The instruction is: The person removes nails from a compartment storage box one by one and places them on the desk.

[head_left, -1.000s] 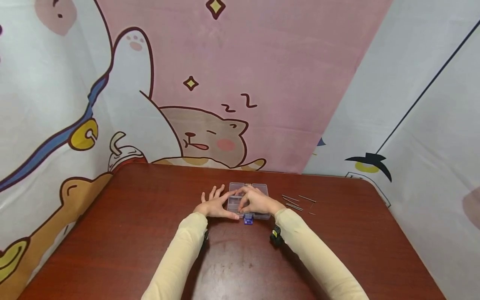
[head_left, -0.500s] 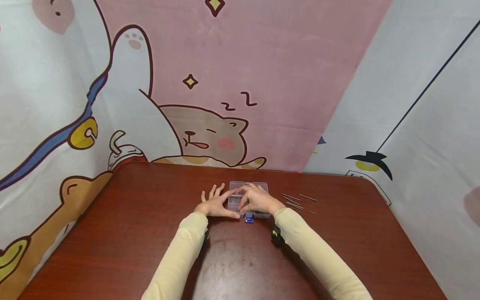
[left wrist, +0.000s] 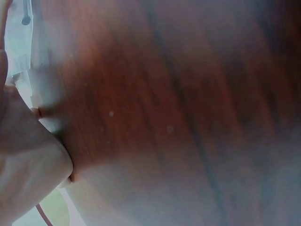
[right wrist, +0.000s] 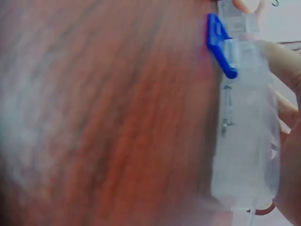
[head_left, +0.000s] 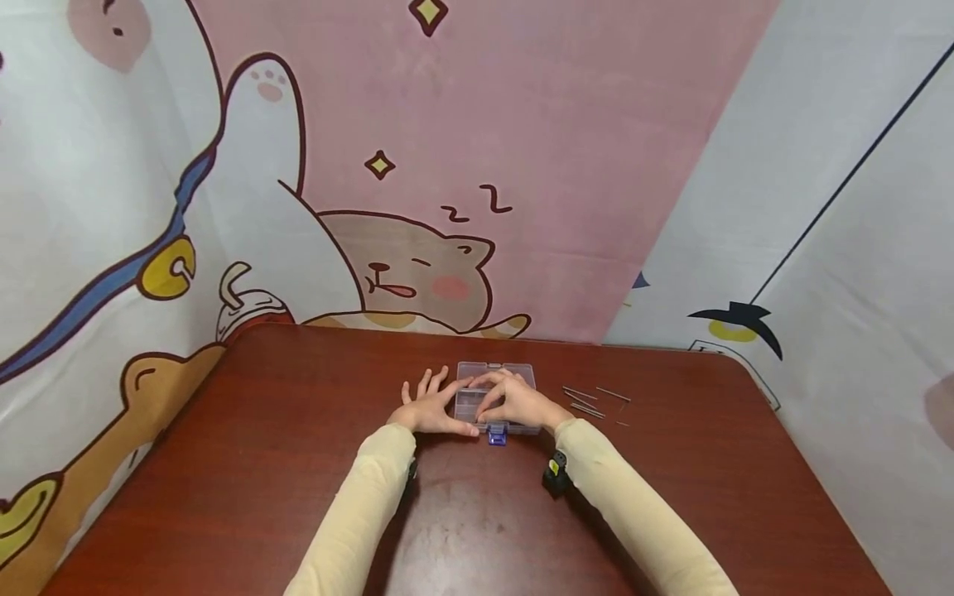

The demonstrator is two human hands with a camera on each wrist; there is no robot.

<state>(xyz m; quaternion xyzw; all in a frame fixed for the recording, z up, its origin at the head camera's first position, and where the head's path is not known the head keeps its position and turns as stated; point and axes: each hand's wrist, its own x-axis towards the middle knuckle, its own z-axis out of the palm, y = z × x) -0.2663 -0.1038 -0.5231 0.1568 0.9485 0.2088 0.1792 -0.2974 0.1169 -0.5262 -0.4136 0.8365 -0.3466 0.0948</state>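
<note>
A clear plastic compartment box (head_left: 468,406) lies at the table's far middle, lid raised behind it. Its blue latch (head_left: 497,436) hangs at the front and also shows in the right wrist view. My left hand (head_left: 428,411) holds the box's left end, thumb at the front edge, index finger toward the back, other fingers spread. Over the compartments, my right hand (head_left: 522,403) reaches in with bent fingers; whether its fingertips pinch anything is hidden. Small metal pieces (right wrist: 228,126) show near the box's front wall. A thin metal pin with a round end (left wrist: 26,19) appears in the left wrist view.
Several thin metal rods (head_left: 587,410) lie loose on the brown table (head_left: 298,463), right of the box. A cartoon-printed cloth (head_left: 581,165) hangs behind the table and along its sides.
Both hands stay almost where they were at the box. The right wrist has shifted slightly to the right; otherwise the view barely differs.
</note>
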